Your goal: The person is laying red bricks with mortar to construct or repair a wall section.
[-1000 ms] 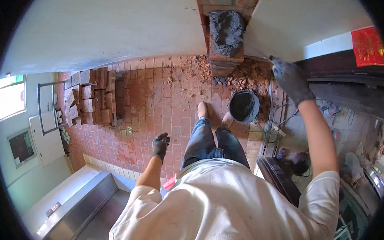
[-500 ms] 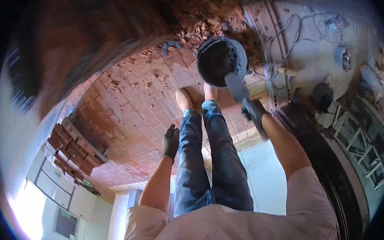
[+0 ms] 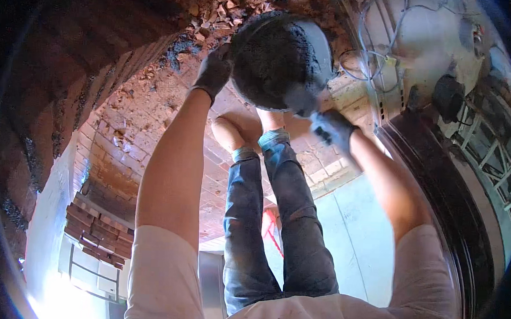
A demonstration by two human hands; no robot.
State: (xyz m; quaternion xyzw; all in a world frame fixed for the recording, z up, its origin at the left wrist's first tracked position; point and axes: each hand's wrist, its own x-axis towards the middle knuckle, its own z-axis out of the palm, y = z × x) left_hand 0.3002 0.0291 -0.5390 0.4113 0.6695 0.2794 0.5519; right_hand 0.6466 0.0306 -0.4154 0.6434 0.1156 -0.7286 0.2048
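A dark round bucket (image 3: pixel 324 44) stands tilted ahead of my feet, with dark wet mortar (image 3: pixel 274 57) inside. My left hand (image 3: pixel 215 72), in a dark glove, grips its left rim; the fingertips are partly lost against the dark bucket. On the near right side, my gloved right hand (image 3: pixel 335 129) is closed round the handle of a trowel. The trowel's blade (image 3: pixel 301 100), smeared by motion, reaches over the near rim into the bucket.
Brick rubble (image 3: pixel 216 12) lies beyond the bucket on the brick floor (image 3: pixel 136 137). A brick wall (image 3: pixel 83 66) rises at left, above stacked bricks (image 3: pixel 95 232). Cables (image 3: pixel 380 56), a dark bucket (image 3: pixel 447 98) and a ladder (image 3: pixel 492 150) are at right.
My left hand has come up from beside my knee to the bucket's rim. The bucket appears larger and nearer. The trowel's blade has moved lower, at the bucket's near edge.
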